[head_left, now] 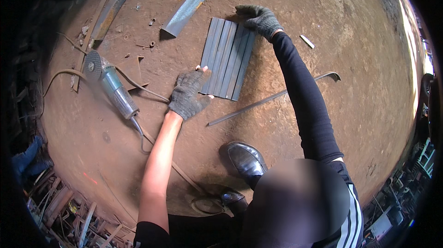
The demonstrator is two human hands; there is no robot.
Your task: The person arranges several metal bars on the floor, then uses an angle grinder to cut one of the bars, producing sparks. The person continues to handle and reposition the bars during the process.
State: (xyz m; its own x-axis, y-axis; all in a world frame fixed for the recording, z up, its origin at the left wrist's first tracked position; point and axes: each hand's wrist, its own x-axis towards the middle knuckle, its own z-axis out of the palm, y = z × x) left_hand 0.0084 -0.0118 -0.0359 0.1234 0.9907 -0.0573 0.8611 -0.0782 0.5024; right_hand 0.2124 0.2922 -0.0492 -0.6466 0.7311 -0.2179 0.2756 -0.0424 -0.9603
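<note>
Left hand (188,92): mottled grey knit glove (184,102); bare tips of thumb and one finger protrude. Left forearm bare below short black sleeve (151,235). Right hand (262,21): similar grey glove (266,25). Right arm: close-fitting black arm sleeve (304,95), wrist to near elbow, wrinkled. Black top (194,229); white parallel stripes (354,218) at right shoulder. Footwear: glossy black shoes (247,156), rounded toes. Part of the body blurred, detail unreadable.

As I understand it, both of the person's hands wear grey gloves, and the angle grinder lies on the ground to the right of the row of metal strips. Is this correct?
Not entirely: in the head view, the angle grinder lies on the ground to the left of the row of metal strips. The left hand and right hand do wear grey gloves.
</note>
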